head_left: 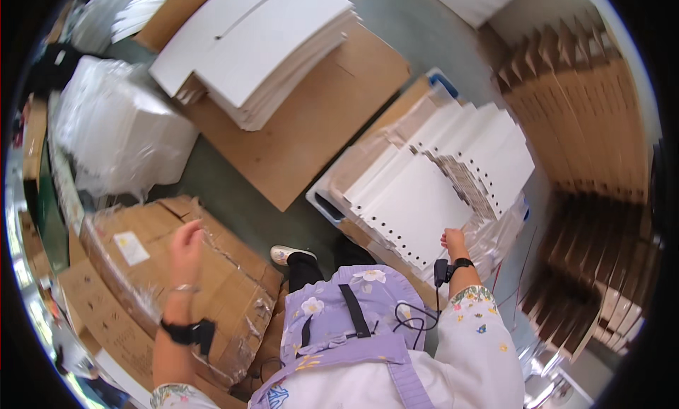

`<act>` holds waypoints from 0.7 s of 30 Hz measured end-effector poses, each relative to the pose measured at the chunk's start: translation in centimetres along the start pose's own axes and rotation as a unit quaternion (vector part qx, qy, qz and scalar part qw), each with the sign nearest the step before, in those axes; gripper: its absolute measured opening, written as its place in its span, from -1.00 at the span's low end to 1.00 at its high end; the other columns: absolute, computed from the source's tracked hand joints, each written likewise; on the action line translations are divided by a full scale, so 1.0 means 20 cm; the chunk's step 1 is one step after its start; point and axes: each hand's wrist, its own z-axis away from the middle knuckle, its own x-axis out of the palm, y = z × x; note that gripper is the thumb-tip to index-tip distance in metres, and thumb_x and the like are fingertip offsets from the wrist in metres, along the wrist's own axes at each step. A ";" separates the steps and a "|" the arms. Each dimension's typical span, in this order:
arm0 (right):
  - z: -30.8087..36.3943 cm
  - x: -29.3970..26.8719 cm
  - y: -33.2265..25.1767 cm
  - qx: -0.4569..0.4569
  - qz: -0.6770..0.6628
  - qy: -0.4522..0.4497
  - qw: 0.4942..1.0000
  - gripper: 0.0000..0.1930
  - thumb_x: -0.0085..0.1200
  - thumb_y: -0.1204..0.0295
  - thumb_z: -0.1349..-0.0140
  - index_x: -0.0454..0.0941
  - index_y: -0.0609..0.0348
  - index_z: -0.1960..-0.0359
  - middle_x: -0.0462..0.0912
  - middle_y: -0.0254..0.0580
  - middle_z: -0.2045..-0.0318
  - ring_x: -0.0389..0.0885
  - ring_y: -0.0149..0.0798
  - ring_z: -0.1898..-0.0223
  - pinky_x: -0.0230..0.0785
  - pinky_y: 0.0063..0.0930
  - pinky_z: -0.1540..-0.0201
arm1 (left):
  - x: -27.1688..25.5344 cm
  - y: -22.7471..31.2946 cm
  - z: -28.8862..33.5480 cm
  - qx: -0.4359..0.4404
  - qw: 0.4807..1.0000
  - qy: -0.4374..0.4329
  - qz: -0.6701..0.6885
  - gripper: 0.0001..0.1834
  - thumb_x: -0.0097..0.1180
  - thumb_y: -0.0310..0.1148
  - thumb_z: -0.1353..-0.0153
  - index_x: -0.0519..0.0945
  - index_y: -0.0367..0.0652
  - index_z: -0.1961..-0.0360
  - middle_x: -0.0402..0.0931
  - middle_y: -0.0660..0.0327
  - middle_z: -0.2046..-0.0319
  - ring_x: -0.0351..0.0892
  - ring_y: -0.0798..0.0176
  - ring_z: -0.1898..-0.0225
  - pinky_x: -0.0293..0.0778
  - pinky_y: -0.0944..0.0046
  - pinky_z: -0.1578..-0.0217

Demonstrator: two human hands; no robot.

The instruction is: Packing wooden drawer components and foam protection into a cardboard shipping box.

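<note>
Over a large taped cardboard box (233,267) on the left, my left hand (186,250) is raised, its fingers smeared by motion. Nothing visible hangs from it. At the near side of a stack of white panels (417,197) with rows of dark holes, my right hand (453,240) has its fingers curled in. Whether it grips a panel edge or anything else is hidden. Clear plastic wrap (488,239) lies bunched beside that hand. The panels sit in steps on cardboard, over a blue-and-white base. Both wrists carry black strapped devices, and a cable runs from the right one.
Farther off, large white sheets (262,41) are piled on a brown board (304,133). A plastic-wrapped white bundle (127,133) stands at the left. Folded cardboard (580,119) is stacked along the right. Grey-green floor (237,172) shows between the stacks, near my shoe (283,254).
</note>
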 end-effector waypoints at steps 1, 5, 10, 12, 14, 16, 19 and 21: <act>-0.03 -0.06 0.12 0.030 -0.006 0.012 0.999 -0.86 -0.11 0.40 0.03 0.40 0.23 0.52 0.44 -0.23 0.65 0.44 -0.35 0.66 0.33 -0.53 0.68 | 0.28 0.03 -0.09 -0.006 0.998 -0.047 -0.038 -0.81 -0.02 -0.42 -0.05 0.50 -0.23 0.29 0.47 0.18 0.38 0.44 0.30 0.33 0.35 0.36 0.27; -0.22 -0.20 0.54 0.127 -0.041 0.083 0.988 -0.88 -0.15 0.41 0.02 0.41 0.16 0.54 0.39 -0.26 0.71 0.37 -0.36 0.73 0.26 -0.54 0.73 | 1.34 -0.04 -0.24 0.038 0.973 -0.207 -0.094 -0.81 0.00 -0.36 -0.01 0.55 -0.20 0.36 0.49 0.06 0.41 0.48 0.10 0.32 0.38 0.27 0.28; -0.49 -0.21 0.97 0.118 -0.218 0.140 0.959 -0.83 -0.16 0.36 -0.06 0.43 0.16 0.41 0.41 -0.29 0.61 0.35 -0.40 0.63 0.21 -0.55 0.65 | 2.40 -0.18 -0.31 0.004 0.944 -0.309 -0.116 -0.72 0.01 -0.31 0.00 0.51 -0.24 0.27 0.48 -0.02 0.35 0.46 0.04 0.26 0.35 0.22 0.19; -0.53 -0.07 1.04 0.041 -0.130 0.194 0.971 -0.70 -0.18 0.31 -0.09 0.41 0.28 0.24 0.48 -0.12 0.41 0.44 -0.23 0.38 0.29 -0.46 0.37 | 2.65 -0.25 -0.39 0.006 0.935 -0.293 -0.197 -0.62 0.02 -0.30 0.00 0.43 -0.26 0.14 0.42 -0.07 0.21 0.42 0.00 0.19 0.31 0.20 0.14; -0.63 0.00 1.15 0.015 -0.039 0.227 0.973 -0.58 -0.20 0.27 -0.11 0.33 0.38 0.10 0.46 0.08 0.19 0.39 -0.05 0.10 0.21 -0.39 0.06 | 2.85 -0.39 -0.50 0.088 0.928 -0.282 -0.226 -0.53 0.02 -0.29 0.01 0.36 -0.25 0.04 0.34 -0.09 0.11 0.38 -0.02 0.13 0.29 0.18 0.11; -0.66 -0.01 1.22 0.062 -0.058 0.248 0.965 -0.54 -0.19 0.26 -0.11 0.28 0.40 0.05 0.41 0.11 0.10 0.31 -0.01 -0.01 0.11 -0.39 -0.05 | 3.02 -0.42 -0.49 0.003 0.912 -0.363 -0.192 -0.51 0.01 -0.29 -0.01 0.32 -0.29 0.02 0.34 -0.11 0.11 0.39 -0.01 0.13 0.30 0.20 0.12; -0.62 0.06 0.96 0.137 -0.272 0.061 0.950 -0.55 -0.18 0.29 -0.13 0.25 0.35 0.00 0.42 -0.03 0.10 0.36 -0.16 0.04 0.15 -0.46 0.00 | 3.00 -0.51 -0.49 0.010 0.914 -0.349 -0.207 -0.50 0.01 -0.28 -0.01 0.30 -0.30 0.01 0.35 -0.11 0.12 0.40 0.01 0.14 0.31 0.21 0.12; -0.58 0.08 0.81 0.150 -0.349 -0.009 0.925 -0.55 -0.18 0.30 -0.13 0.24 0.33 -0.01 0.43 -0.07 0.10 0.37 -0.21 0.05 0.16 -0.49 0.01 | 2.94 -0.62 -0.58 0.007 0.914 -0.363 -0.180 -0.49 0.01 -0.27 -0.02 0.30 -0.30 0.01 0.36 -0.11 0.13 0.40 0.00 0.14 0.31 0.22 0.12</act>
